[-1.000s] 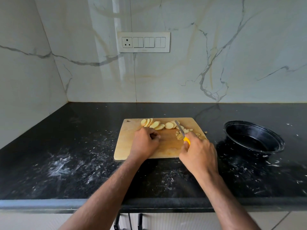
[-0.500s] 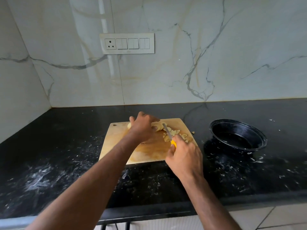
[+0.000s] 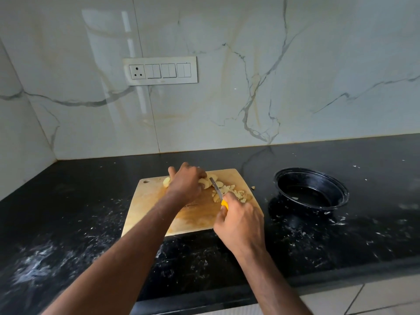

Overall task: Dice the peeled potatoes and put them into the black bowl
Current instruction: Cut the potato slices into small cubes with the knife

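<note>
On the wooden cutting board (image 3: 159, 210), toward its far edge, my left hand (image 3: 187, 181) lies over a row of potato slices (image 3: 205, 183), fingers curled down on them; a slice end shows at the hand's left side and more slices fan out to its right. My right hand (image 3: 238, 220) is clamped round the yellow handle of a small knife (image 3: 217, 190), whose blade points to the far side and meets the board just right of the slices. Right of the blade sits a loose heap of diced potato (image 3: 236, 193) near the board's right edge, and one stray piece (image 3: 253, 188) rests on the black countertop (image 3: 68, 223) just beyond it. Further right, well apart from the board, stands the black bowl (image 3: 311, 189); I see only one pale scrap inside it. White smears speckle the counter. Behind, a switch panel (image 3: 160, 70) is set into the marble wall.
</note>
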### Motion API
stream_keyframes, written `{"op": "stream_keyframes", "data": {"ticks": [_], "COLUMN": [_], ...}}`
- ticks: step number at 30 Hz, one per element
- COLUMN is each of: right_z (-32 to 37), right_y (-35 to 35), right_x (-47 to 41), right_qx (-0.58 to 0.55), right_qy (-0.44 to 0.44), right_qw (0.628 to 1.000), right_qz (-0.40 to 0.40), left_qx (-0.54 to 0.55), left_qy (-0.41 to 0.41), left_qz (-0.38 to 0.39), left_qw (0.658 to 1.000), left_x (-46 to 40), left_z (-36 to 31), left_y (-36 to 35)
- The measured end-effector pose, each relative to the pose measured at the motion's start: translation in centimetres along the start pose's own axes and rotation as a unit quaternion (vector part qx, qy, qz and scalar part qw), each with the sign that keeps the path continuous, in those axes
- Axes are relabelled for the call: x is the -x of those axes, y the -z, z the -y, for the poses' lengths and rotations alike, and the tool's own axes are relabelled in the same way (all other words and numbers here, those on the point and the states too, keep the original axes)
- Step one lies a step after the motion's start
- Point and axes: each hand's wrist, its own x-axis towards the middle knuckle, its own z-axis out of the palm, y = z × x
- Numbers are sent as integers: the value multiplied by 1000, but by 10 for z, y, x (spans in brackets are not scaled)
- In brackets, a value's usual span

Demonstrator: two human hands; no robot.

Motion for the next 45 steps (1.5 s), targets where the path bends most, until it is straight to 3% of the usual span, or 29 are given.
{"op": "stream_keyframes", "data": {"ticks": [5,12,16,21,29,38,45], "right_z": [0,0,0,1,-1,2,3], "right_y": [-1,-2,-1,-1,0,0,3], "right_x": [2,2,4,6,7,12,11], "right_qx": [2,-4,-10,-16,-33,-7,22], "right_qy": [0,3,11,23,43,66,7], "right_qw": [1000,1000,1000,1000,998,997,998], "right_qz": [-8,-12,-11,1,19,41,51], "left_qx": [42,164,203,232,156,185,207], "left_qy": [10,-47,-84,-41,8,1,7], "left_qz": [-28,-121,-72,-45,-18,-7,12], "left_qw": [999,978,973,971,988,983,978], "left_x": [11,45,58,55,60,61,61], "left_z": [3,16,26,42,33,34,35], "left_y": [0,-3,-5,-11,-8,-1,0]}}
